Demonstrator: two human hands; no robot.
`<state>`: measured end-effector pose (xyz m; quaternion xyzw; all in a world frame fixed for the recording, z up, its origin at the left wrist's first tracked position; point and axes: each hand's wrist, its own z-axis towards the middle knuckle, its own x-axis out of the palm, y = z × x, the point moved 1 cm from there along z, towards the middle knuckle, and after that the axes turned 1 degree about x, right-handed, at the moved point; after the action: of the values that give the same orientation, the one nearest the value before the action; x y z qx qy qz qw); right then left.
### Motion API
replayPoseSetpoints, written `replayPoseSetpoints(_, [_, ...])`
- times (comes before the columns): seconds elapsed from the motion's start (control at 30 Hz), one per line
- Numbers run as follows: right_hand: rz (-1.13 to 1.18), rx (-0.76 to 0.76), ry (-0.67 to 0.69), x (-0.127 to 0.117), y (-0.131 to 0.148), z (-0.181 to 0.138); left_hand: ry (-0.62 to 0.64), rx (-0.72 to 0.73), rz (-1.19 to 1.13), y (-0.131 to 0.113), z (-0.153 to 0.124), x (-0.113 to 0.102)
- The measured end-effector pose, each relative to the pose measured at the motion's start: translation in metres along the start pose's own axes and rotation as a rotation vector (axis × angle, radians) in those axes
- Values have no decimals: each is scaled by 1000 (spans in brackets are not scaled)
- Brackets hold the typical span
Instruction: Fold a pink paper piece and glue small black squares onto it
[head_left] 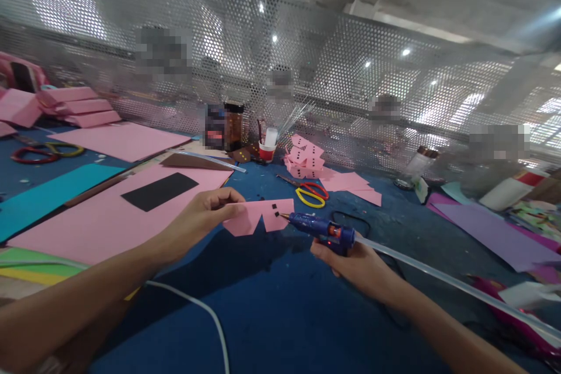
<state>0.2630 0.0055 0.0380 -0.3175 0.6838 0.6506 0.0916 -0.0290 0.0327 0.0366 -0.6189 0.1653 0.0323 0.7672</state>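
My left hand (pixel 205 213) pinches a pink cut paper piece (pixel 258 215) with small black squares on it, held above the blue table (pixel 272 304). My right hand (pixel 350 263) grips a blue hot glue gun (pixel 322 228). Its nozzle touches the right edge of the pink piece. A long clear glue stick (pixel 451 283) runs out of the back of the gun toward the right.
Large pink sheets (pixel 100 222) with a black rectangle (pixel 158 191) lie at left. Red and yellow scissors (pixel 309 191), a stack of finished pink pieces (pixel 304 160), a red cup (pixel 266 152) and jars sit beyond. Purple paper (pixel 491 231) lies right. A perforated metal screen (pixel 307 70) backs the table.
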Motion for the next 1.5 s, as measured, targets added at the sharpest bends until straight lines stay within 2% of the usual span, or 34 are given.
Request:
replayPoseSetpoints(0.73, [20,-18,50,2,3,-1,-1,1,26,1,0,1])
replayPoseSetpoints(1.2, [16,-38,35,3,0,0,10,5,17,1,0,1])
replayPoseSetpoints(1.5, [53,5,14,4,-4,-1,-23,-4,-2,-3,1,0])
